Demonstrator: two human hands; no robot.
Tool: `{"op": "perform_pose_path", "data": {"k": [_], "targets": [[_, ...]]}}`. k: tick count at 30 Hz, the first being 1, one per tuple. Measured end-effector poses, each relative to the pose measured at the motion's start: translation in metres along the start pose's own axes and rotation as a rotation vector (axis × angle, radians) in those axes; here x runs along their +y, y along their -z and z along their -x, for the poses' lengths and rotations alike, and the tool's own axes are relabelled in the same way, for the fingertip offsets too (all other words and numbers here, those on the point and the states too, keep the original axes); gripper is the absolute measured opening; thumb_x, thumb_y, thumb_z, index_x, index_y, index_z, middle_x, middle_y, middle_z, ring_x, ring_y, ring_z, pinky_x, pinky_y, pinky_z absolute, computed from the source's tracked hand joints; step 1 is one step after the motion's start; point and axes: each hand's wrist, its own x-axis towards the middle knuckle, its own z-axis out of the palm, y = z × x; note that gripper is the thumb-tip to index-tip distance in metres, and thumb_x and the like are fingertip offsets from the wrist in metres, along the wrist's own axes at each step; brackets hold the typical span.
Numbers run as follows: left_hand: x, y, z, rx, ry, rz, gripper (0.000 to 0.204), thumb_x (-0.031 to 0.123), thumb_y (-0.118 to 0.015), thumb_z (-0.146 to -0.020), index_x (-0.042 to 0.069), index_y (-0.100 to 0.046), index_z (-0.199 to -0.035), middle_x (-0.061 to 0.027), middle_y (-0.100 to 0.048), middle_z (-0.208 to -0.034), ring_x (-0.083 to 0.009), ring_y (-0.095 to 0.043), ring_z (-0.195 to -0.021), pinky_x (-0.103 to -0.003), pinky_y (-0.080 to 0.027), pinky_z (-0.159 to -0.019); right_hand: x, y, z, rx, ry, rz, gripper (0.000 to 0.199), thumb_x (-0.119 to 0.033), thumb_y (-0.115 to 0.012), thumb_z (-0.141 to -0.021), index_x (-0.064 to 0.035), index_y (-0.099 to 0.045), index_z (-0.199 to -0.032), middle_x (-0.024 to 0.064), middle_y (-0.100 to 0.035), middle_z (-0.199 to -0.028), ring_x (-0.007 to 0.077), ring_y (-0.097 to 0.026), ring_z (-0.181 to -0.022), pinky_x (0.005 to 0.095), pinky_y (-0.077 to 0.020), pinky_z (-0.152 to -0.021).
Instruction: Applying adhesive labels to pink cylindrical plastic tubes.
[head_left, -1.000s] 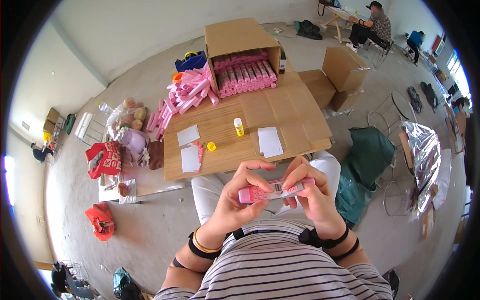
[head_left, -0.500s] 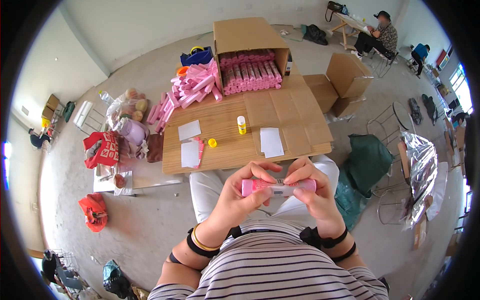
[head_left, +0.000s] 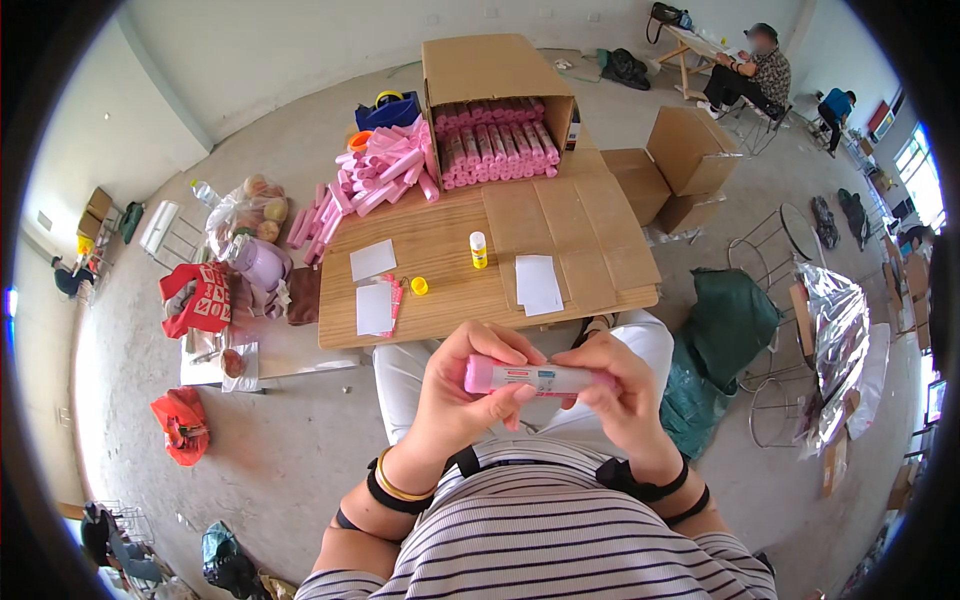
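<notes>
In front of my waist, a small pink roll (head_left: pixel 545 378) with a whitish printed label around it lies sideways between my hands. My left hand (head_left: pixel 458 400) grips its left part, fingers behind and thumb on the near side; the pink left end sticks out. My right hand (head_left: pixel 625 400) closes on the right end, covering much of it. On the table beyond stand an uncapped yellow-and-white glue stick (head_left: pixel 479 252) and its yellow cap (head_left: pixel 420 287). White paper slips (head_left: pixel 539 285) lie on cardboard at right. Two more slips (head_left: pixel 373 261) are at left, with a pink printed strip (head_left: pixel 398 297) beside the nearer one.
An open carton (head_left: pixel 500 65) full of labelled rolls stands at the table's back. Left of it are a heap of plain pink rolls (head_left: pixel 390 170) and a blue tape dispenser (head_left: pixel 390 110). A flattened cardboard sheet (head_left: pixel 590 235) covers the table's right side. A person (head_left: pixel 765 75) sits far right.
The roll has turned in my fingers, so another part of its label faces up. It has shifted slightly left, and my left thumb has lifted off its middle toward its near edge.
</notes>
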Motion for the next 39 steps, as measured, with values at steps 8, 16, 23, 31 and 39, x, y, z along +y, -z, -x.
{"op": "perform_pose_path", "data": {"k": [8, 16, 23, 31, 39], "targets": [[-0.004, 0.006, -0.003, 0.068, 0.001, 0.149, 0.035, -0.003, -0.068, -0.081, 0.007, -0.04, -0.1, -0.0175, -0.058, -0.099, -0.0091, -0.057, -0.06, -0.017, -0.047, -0.043, -0.001, -0.001, -0.002, -0.055, 0.293, 0.536, 0.037, -0.006, -0.075, -0.075, -0.0032, -0.06, -0.108, 0.0104, -0.062, -0.089, 0.0234, -0.061, -0.074, 0.0295, -0.0483, -0.065], [-0.004, 0.015, -0.006, 0.028, 0.01, 0.044, 0.051, 0.0, -0.068, -0.081, 0.01, -0.03, -0.113, -0.0148, -0.057, -0.096, -0.0075, -0.051, -0.056, -0.016, -0.04, -0.039, -0.01, -0.002, -0.016, -0.153, 0.26, 0.561, 0.039, -0.005, -0.073, -0.075, -0.0038, -0.058, -0.111, 0.0113, -0.061, -0.088, 0.0234, -0.06, -0.07, 0.0287, -0.0463, -0.059], [-0.013, 0.021, -0.011, 0.166, -0.005, 0.093, 0.063, 0.005, -0.068, -0.082, 0.016, -0.026, -0.128, -0.0096, -0.053, -0.094, -0.0063, -0.049, -0.058, -0.015, -0.037, -0.038, 0.009, -0.002, -0.021, -0.165, 0.336, 0.585, 0.038, -0.005, -0.074, -0.076, -0.004, -0.053, -0.108, 0.0135, -0.061, -0.091, 0.0238, -0.062, -0.07, 0.0291, -0.0481, -0.057], [-0.023, 0.027, -0.025, 0.397, 0.062, 0.039, 0.079, 0.012, -0.065, -0.087, 0.02, -0.014, -0.147, -0.0068, -0.052, -0.106, -0.0058, -0.05, -0.066, -0.014, -0.041, -0.048, 0.038, -0.008, -0.025, 0.042, 0.299, 0.608, 0.044, -0.01, -0.08, -0.073, -0.0025, -0.044, -0.096, 0.0193, -0.064, -0.092, 0.026, -0.064, -0.065, 0.0305, -0.0507, -0.056], [-0.073, 0.055, -0.02, 0.446, 0.337, 0.424, 0.044, 0.044, -0.045, -0.097, 0.006, -0.048, -0.12, -0.0069, -0.059, -0.105, -0.0151, -0.061, -0.09, -0.029, -0.05, -0.076, 0.068, -0.019, -0.047, 0.042, 0.361, 0.717, 0.049, -0.021, -0.079, -0.075, -0.0021, -0.046, -0.106, 0.0146, -0.065, -0.095, 0.0243, -0.065, -0.066, 0.032, -0.0508, -0.055]]}}
